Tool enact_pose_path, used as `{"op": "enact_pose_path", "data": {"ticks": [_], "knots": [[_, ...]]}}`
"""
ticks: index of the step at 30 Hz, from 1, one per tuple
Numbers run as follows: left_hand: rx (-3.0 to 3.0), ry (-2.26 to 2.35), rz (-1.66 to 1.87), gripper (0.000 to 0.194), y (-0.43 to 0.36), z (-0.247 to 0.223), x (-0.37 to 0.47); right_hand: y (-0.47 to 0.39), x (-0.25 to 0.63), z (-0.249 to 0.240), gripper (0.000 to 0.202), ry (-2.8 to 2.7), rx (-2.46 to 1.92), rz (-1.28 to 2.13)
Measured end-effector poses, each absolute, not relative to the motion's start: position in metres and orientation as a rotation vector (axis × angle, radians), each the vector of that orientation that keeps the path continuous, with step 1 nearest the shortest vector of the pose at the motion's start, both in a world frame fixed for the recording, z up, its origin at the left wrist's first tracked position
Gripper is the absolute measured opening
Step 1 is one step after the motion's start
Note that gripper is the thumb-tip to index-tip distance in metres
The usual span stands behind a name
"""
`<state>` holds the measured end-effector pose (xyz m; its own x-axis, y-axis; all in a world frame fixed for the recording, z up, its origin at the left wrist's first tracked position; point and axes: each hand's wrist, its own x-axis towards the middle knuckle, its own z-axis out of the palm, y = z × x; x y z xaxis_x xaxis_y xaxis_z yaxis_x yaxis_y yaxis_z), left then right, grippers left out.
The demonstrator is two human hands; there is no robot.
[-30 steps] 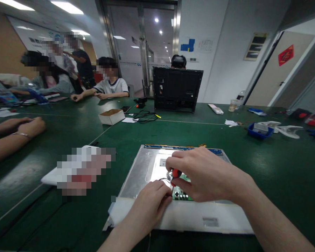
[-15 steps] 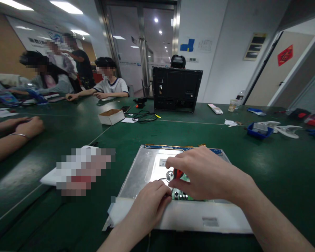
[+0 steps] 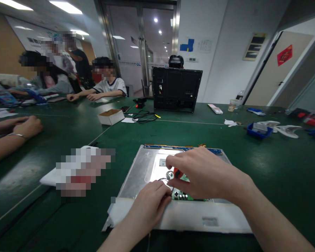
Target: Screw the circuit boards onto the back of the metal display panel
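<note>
A flat silvery panel (image 3: 136, 175) lies on the green table in front of me, with a blue strip (image 3: 160, 147) along its far edge and a white sheet (image 3: 189, 217) over its near part. My right hand (image 3: 204, 171) is closed around a red and black tool (image 3: 177, 173) above a green circuit board (image 3: 183, 194). Beside the board's left end, my left hand (image 3: 152, 203) has its fingers pressed together at a thin dark wire (image 3: 163, 179); what its fingertips grip is hidden.
A black monitor back (image 3: 177, 87) stands across the table (image 3: 199, 133). Nearby are an open box (image 3: 111, 117), coiled black cable (image 3: 145, 116) and a blue tray (image 3: 259, 130). Another person's hands (image 3: 28, 129) rest at the left, beyond a partly blurred white packet (image 3: 49, 177).
Both my hands hold nearly the same pose; the red and black tool has turned slightly in my right hand. Across the table, a seated person's hand has shifted left.
</note>
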<state>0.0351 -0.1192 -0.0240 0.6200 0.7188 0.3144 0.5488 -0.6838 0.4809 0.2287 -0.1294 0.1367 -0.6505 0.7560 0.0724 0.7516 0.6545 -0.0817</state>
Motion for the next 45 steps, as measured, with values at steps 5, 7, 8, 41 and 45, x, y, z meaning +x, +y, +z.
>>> {"op": "enact_pose_path", "data": {"ticks": [5,7,8,41,45], "knots": [[2.498,1.0,0.673,0.014,-0.1178,-0.024,0.0348,-0.1322,0.2314,0.137,0.01,-2.772,-1.169,0.111],[2.497,1.001,0.662,0.015,-0.1179,-0.0221,0.035,-0.1317,0.2313,0.1362,0.015,-2.77,-1.168,0.108],[2.496,1.003,0.656,0.016,-0.118,-0.0211,0.0351,-0.1312,0.231,0.1356,0.016,-2.765,-1.183,0.094],[2.426,0.974,0.673,0.019,-0.1212,-0.0195,0.0353,-0.1305,0.2293,0.1365,0.017,-2.789,-1.193,0.104],[2.443,0.98,0.681,0.02,-0.1212,-0.0205,0.0351,-0.129,0.2279,0.1361,0.011,-2.77,-1.258,0.067]]}}
